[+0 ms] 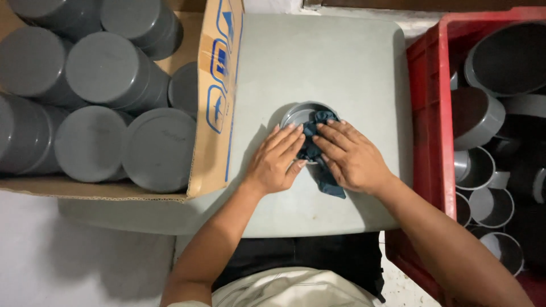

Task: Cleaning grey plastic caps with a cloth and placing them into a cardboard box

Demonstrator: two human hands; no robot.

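Low in the frame, two bare forearms reach up from the person's lap onto a pale grey tabletop (341,68) with rounded corners. At centre the left hand (277,160) and right hand (351,156) lie side by side, fingers (290,139) flat and close together, pressing one dark blue cloth (318,153) onto one round grey cap (304,116); neither hand is clenched around it. The cloth is soft and crumpled, one end trailing below the right hand towards the near edge. Bare tabletop lies open above the cap and below the hands. At left, a cardboard box (219,85) overlaps the tabletop's edge and holds about nine smooth grey caps (159,148), closed faces up. At right, a red plastic crate (424,113) butts against the tabletop with roughly eight more caps (478,116), mostly open side up.
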